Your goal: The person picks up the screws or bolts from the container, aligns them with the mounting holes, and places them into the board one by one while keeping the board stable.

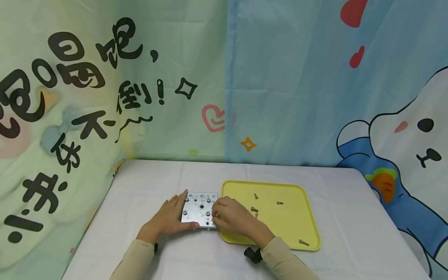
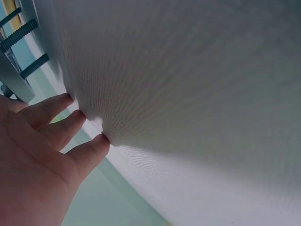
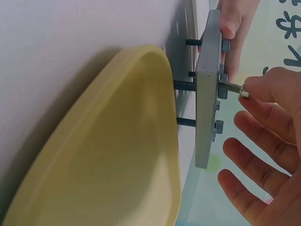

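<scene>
Grey metal plate lies flat between the two hands on the white worktop, standing raised on screws that pass through it. One screw runs square through the plate, its long axis at right angles to the plate face, head toward the right hand, which pinches that head between thumb and forefinger. The left hand grips the plate's far edge, fingers curled over. Just beside the right hand lies a yellow tray with loose screws.
</scene>
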Demonstrator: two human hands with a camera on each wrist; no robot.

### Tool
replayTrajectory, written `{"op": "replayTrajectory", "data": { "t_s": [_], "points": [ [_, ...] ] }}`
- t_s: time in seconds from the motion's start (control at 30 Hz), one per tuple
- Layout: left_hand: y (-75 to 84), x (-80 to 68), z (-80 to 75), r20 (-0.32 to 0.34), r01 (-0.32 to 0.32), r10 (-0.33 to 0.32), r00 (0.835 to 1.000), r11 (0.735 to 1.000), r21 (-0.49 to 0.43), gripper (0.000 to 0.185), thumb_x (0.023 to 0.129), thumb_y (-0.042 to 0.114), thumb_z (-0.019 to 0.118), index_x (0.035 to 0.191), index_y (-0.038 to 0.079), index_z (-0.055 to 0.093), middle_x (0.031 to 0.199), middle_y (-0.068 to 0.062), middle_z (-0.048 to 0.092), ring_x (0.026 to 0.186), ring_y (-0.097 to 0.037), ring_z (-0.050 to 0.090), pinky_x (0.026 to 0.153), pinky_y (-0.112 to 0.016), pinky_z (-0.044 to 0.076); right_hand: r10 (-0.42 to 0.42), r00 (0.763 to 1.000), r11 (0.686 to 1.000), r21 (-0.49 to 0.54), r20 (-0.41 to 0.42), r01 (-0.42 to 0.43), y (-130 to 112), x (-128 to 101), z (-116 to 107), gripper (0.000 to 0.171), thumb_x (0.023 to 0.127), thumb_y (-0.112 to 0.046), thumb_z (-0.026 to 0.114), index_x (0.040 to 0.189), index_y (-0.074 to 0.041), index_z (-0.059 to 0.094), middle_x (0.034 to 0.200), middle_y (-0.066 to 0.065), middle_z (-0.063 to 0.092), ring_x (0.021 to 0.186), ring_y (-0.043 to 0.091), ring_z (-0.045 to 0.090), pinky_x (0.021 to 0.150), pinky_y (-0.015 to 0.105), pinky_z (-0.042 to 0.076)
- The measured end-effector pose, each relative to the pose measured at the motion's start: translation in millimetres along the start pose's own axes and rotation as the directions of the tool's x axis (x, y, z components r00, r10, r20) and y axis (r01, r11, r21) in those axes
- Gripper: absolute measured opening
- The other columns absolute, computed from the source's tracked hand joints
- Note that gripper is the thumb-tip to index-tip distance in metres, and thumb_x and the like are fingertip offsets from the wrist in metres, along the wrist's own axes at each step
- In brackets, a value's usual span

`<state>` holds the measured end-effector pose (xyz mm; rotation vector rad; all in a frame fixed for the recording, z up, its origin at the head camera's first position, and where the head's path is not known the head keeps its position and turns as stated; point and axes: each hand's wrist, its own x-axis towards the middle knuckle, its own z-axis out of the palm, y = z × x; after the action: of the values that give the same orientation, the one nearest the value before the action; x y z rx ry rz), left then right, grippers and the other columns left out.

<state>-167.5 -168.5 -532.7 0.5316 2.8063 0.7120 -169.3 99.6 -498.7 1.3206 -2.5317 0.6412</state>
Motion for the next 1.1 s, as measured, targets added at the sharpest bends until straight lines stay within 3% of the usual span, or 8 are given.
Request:
{"op": "replayTrajectory", "data": {
  "t_s": [0.3,0.67,0.9,1.1],
  "points": [
    [0.1,-1.1,0.9,-0.004,0.001,-0.001,1.000,1.000,-0.011,0.123,0.075,0.078,0.066,0.160,0.004,0.015,0.158,-0.020,0.031,0.145,-0.042,0.027,0.116,-0.059,0.021,0.036,0.999,0.999,-0.013,0.033,-0.036,-1.2,-0.8,-6.0,0.006,0.089,-0.014,0.074,0.088,-0.012,0.069,0.099,0.000,0.064,0.095,0.018,0.060,0.084,0.033,0.053],
    [0.3,-2.1,1.2,-0.004,0.008,-0.008,1.000,1.000,-0.010,0.124,0.075,0.077,0.067,0.160,0.004,0.015,0.159,-0.020,0.030,0.145,-0.041,0.026,0.117,-0.058,0.019,0.139,0.990,0.990,-0.034,0.023,-0.138,19.8,-20.3,-23.9,0.008,0.088,-0.013,0.076,0.092,-0.012,0.069,0.099,-0.001,0.064,0.094,0.020,0.059,0.081,0.035,0.053],
    [0.2,-1.3,1.4,0.003,0.016,-0.016,1.000,1.000,0.001,0.124,0.075,0.078,0.067,0.160,0.004,0.015,0.159,-0.019,0.030,0.145,-0.041,0.026,0.117,-0.058,0.019,0.251,0.968,0.968,-0.030,0.031,-0.250,50.2,-42.1,-38.5,0.008,0.090,-0.011,0.075,0.096,-0.010,0.070,0.103,0.003,0.064,0.097,0.024,0.060,0.082,0.040,0.053],
    [0.6,-0.9,0.9,0.008,0.014,-0.014,1.000,1.000,0.002,0.125,0.075,0.078,0.067,0.161,0.005,0.013,0.160,-0.019,0.029,0.146,-0.040,0.025,0.118,-0.057,0.018,0.373,0.927,0.927,-0.042,0.035,-0.372,73.7,-56.6,-50.0,0.011,0.090,-0.010,0.075,0.100,-0.007,0.070,0.106,0.005,0.064,0.105,0.031,0.059,0.088,0.047,0.052]
  ]
}}
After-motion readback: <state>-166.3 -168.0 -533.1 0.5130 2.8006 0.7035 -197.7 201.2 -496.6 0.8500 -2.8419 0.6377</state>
